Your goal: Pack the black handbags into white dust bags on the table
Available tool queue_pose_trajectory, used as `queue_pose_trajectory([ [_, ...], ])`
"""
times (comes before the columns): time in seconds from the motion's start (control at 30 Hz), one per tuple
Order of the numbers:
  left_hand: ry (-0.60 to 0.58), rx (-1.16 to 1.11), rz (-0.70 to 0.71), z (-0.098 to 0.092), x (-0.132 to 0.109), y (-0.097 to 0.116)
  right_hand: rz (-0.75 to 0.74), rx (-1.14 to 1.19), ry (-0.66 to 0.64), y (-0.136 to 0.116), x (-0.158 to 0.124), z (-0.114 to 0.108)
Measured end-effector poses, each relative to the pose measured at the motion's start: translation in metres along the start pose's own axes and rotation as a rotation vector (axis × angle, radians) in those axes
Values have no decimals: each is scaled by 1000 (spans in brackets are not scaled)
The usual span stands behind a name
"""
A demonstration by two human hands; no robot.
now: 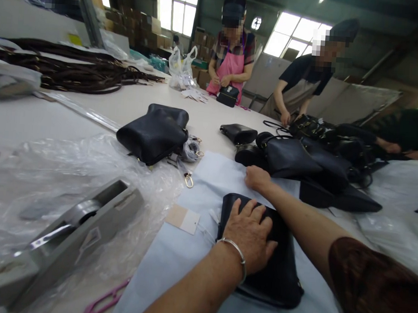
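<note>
My left hand [250, 233], with a silver bangle on the wrist, lies flat with fingers spread on a small black leather bag [279, 271]. The bag rests on a pale blue sheet [207, 175]. My right hand [256, 178] reaches forward past the bag and is curled on the far part of the blue sheet, close to a pile of black bags [301, 160]. Whether it pinches the sheet is unclear. A beige paper tag [183, 218] hangs by a thread just left of the bag.
A grey tape dispenser [60, 241] sits on clear plastic wrap [49, 183] at left, pink scissors [104, 301] near the front edge. Another black bag [153, 133] with a strap lies mid-table. Dark straps [75, 68] are heaped far left. Several people work across the table.
</note>
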State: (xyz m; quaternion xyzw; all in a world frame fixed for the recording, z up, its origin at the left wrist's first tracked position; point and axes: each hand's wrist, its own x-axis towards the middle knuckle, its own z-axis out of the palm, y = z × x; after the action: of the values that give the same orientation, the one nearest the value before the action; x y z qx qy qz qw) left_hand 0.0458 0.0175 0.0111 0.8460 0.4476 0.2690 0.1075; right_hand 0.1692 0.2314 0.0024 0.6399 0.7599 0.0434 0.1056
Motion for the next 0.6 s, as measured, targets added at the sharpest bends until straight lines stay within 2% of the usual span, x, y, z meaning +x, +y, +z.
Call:
queue_pose_trajectory([
  [0.07, 0, 3, 4, -1, 0, 0, -137, 54, 56, -21, -5, -19],
  [0.13, -12, 9, 4, -3, -1, 0, -405, 166, 57, -52, -11, -37],
  [0.2, -27, 9, -1, -5, 0, 0, -706, 269, -37, -89, -18, -49],
  [0.27, -16, -2, 3, -6, 0, 1, -876, 276, -152, -124, -26, -55],
  [0.37, 28, -23, 26, -6, 1, 1, -963, 277, -205, -158, -32, -54],
  [0.43, 30, -31, 22, -6, 2, 1, -1015, 320, -180, -162, -31, -53],
  [0.5, 5, -44, 8, -6, 3, 0, -1015, 360, -139, -151, -26, -54],
  [0.53, -6, -49, 2, -5, 3, 0, -962, 368, -112, -140, -23, -55],
  [0.6, -16, -46, -3, -3, 3, -1, -744, 343, -54, -108, -14, -53],
])
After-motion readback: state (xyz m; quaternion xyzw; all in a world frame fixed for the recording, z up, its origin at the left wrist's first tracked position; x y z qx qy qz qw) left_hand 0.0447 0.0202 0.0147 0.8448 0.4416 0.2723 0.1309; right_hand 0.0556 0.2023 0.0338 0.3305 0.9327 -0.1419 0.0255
